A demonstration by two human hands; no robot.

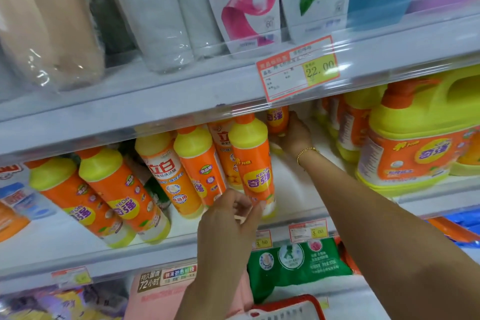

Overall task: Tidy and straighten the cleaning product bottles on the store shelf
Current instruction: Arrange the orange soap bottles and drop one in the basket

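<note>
Several orange and yellow dish soap bottles stand on the middle shelf (298, 189). My left hand (228, 218) pinches the base of the front bottle (253, 163), which stands nearly upright at the shelf's front edge. My right hand (296, 135), a gold bracelet on its wrist, reaches deep into the shelf and grips a smaller orange bottle (278, 118) at the back. To the left, two bottles (114, 189) lean to the left, and a white-labelled bottle (166, 171) stands behind them.
Large yellow and orange jugs (410, 143) fill the shelf's right side. A bare gap lies between them and the bottles. The shelf above holds refill pouches (246, 0) and a 22.00 price tag (298, 67). Below sit a green bag (298, 262) and a red basket (291, 306).
</note>
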